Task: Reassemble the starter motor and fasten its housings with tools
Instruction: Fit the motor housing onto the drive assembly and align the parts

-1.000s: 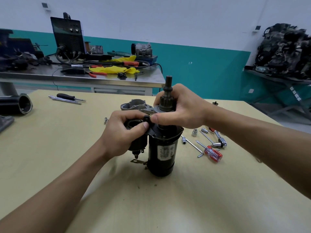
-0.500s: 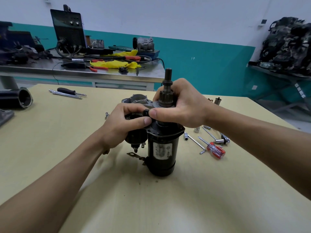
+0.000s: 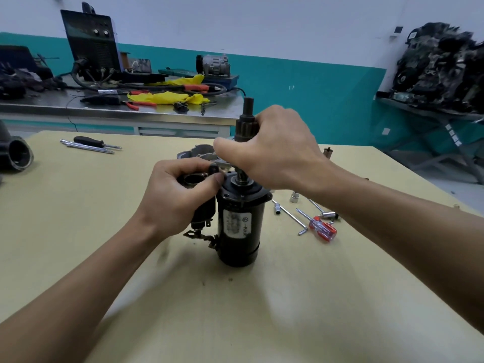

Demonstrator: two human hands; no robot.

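A black starter motor body [image 3: 239, 226] with a white label stands upright mid-table. Its shaft and pinion gear [image 3: 245, 121] stick up from the top. My right hand [image 3: 272, 153] grips the pinion gear and has lifted it, so bare shaft shows above the body. My left hand [image 3: 178, 195] holds the black solenoid [image 3: 203, 213] against the body's left side, thumb and forefinger pinching a small black piece at its top. A grey metal drive housing [image 3: 199, 153] lies just behind the hands, mostly hidden.
To the right of the motor lie a red-handled screwdriver [image 3: 322, 227], a T-handle socket wrench [image 3: 289, 216] and loose sockets [image 3: 294, 197]. A black-handled screwdriver [image 3: 89, 141] and rods lie far left, a black cylindrical housing [image 3: 15, 155] at the left edge. A cluttered steel bench [image 3: 117, 108] stands behind.
My right hand has raised the pinion gear up the shaft, baring the shaft above the motor body. My left hand keeps its hold on the solenoid.
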